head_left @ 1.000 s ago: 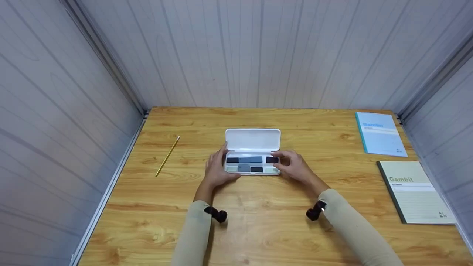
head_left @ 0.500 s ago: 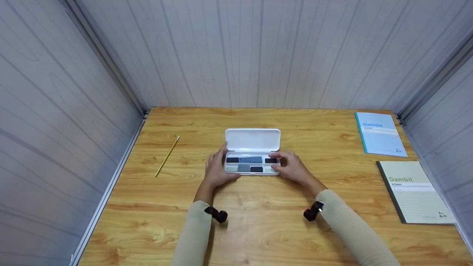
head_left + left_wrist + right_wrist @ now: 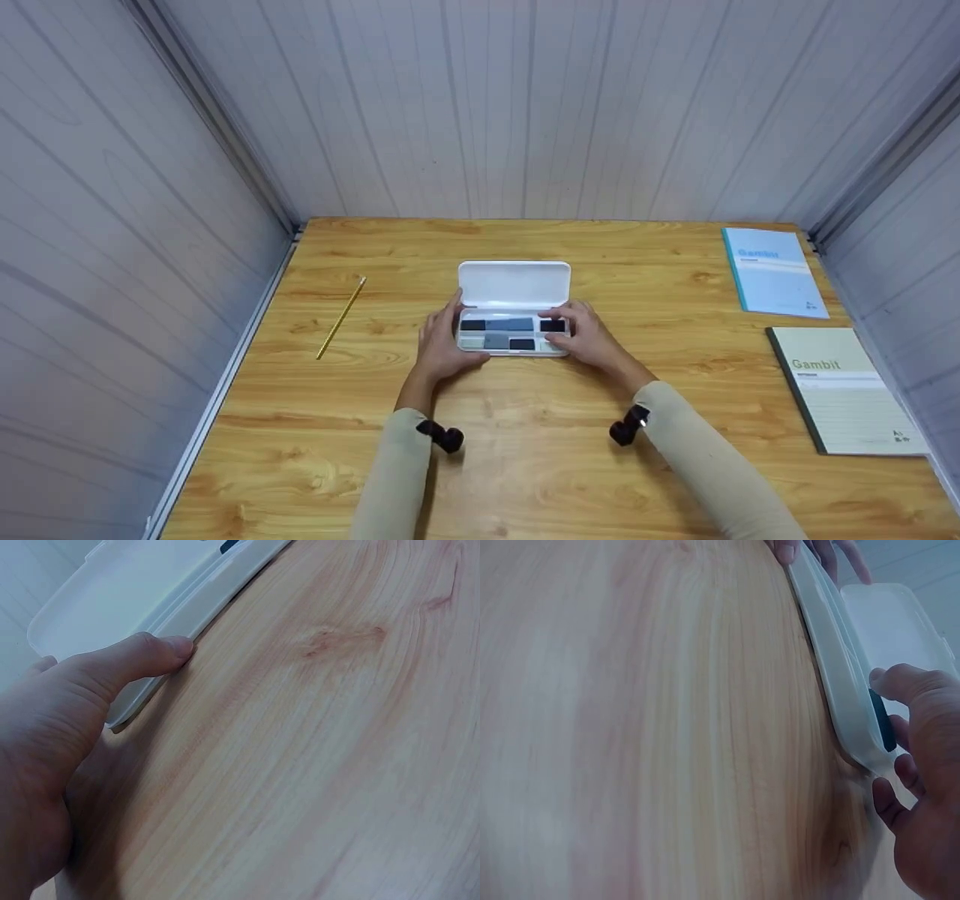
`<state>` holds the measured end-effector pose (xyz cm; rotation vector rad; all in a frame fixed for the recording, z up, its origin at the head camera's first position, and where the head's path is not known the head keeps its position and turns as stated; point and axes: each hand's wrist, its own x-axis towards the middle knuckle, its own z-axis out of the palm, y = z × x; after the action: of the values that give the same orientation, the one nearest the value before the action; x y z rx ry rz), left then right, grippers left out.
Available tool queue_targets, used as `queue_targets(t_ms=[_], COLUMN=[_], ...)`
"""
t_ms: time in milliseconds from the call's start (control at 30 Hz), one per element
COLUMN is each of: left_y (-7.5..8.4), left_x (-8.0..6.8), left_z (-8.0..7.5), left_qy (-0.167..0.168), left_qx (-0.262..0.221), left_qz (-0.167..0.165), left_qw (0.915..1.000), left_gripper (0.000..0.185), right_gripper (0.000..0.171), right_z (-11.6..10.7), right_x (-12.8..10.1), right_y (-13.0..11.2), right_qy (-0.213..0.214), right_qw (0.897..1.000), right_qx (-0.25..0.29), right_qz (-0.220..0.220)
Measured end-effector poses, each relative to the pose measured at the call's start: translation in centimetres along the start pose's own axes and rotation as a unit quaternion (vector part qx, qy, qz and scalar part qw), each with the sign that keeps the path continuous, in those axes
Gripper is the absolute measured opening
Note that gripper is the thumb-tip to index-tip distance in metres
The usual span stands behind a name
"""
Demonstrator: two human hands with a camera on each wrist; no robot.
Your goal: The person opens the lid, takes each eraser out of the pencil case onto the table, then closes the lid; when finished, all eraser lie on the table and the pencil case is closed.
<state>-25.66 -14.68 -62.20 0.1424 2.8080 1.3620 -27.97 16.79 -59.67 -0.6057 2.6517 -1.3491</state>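
The left hand [image 3: 439, 346] steadied the open white case [image 3: 513, 285] with relaxed fingers; the right hand [image 3: 585, 337] pinched a black block [image 3: 552, 325] inside. A careless tug could have tipped the light case.

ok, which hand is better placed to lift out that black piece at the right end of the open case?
Right, probably. The right hand already has its fingers over the black piece at the right end of the white case. The left hand only rests against the case's left end, thumb on its rim.

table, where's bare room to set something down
Table: bare between pencil and left hand, between case and blue notebook, along the back edge. Crowded at the case, both hands on it, right hand.
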Motion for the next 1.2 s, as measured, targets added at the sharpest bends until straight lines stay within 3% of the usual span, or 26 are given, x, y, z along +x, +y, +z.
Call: queue_targets(t_ms=[300,700,1200], left_y=[0.0,0.0,-0.1], left_x=[0.1,0.0,0.0], left_z=[-0.1,0.0,0.2], left_qy=[0.002,0.005,0.002], left_qx=[0.002,-0.001,0.003], left_qz=[0.003,0.005,-0.002], left_qw=[1.0,1.0,1.0], left_gripper=[0.134,0.133,0.135], right_gripper=[0.04,0.026,0.041], right_z=[0.3,-0.5,-1.9], right_x=[0.3,0.4,0.4], right_y=[0.0,0.0,0.9], right_qy=[-0.011,-0.033,-0.041], right_qw=[1.0,0.999,0.999], right_qx=[-0.001,-0.013,0.01], right_qz=[0.005,0.032,0.006])
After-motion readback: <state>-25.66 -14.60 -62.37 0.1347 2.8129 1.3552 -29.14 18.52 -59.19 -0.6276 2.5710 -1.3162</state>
